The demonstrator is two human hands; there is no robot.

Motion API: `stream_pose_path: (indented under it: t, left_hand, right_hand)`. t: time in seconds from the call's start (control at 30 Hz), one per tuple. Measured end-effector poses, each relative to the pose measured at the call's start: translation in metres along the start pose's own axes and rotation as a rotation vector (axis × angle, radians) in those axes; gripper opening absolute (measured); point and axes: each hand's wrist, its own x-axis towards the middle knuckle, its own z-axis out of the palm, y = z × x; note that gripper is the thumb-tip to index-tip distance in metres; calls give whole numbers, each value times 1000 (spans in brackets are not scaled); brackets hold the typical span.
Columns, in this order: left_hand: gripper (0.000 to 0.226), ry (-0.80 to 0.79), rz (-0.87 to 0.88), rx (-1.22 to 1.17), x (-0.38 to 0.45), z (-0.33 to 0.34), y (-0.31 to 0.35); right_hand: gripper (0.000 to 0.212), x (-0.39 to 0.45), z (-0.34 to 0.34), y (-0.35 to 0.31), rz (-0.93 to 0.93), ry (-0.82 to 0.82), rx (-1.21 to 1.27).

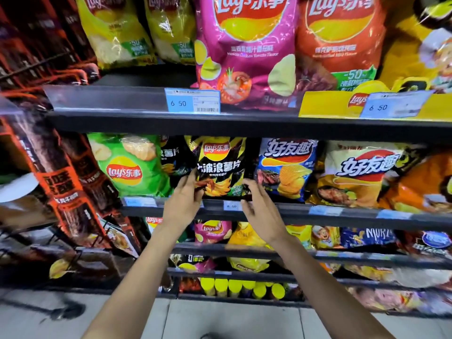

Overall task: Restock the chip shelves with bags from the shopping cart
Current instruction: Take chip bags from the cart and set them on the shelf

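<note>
A black and yellow Lay's chip bag (220, 165) stands upright on the middle shelf (293, 212), between a green Lay's bag (129, 165) and a blue ridged-chip bag (285, 167). My left hand (186, 201) holds the black bag's lower left corner, thumb in front and fingers at its side. My right hand (259, 206) is at the bag's lower right corner with its fingertips curled against the edge. The shopping cart is out of view.
The upper shelf (146, 118) carries large Lay's bags, pink (247, 50) and red (340, 42), with 6.50 price tags. Lower shelves hold more bags and yellow-lidded cans (234, 286). A dark orange-printed display rack (61, 187) stands left. Grey floor lies below.
</note>
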Motion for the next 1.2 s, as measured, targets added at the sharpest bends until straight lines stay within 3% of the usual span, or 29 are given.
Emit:
stream_pose_path:
  t: [0.2, 0.37, 0.63, 0.83, 1.2]
  left_hand:
    - [63, 140, -83, 127, -58, -12, 8]
    - [48, 223, -27, 215, -129, 2, 28]
    - [44, 273, -287, 297, -251, 6, 32]
    - [29, 404, -477, 424, -341, -34, 1]
    - [32, 586, -913, 504, -587, -123, -62]
  right_hand:
    - [38, -28, -19, 5, -114, -39, -8]
    - [31, -75, -31, 11, -219, -106, -6]
    - [24, -130, -10, -9, -385, -274, -78]
    - [12, -163, 28, -85, -630, -368, -53]
    - [12, -301, 119, -291, -1126, -562, 0]
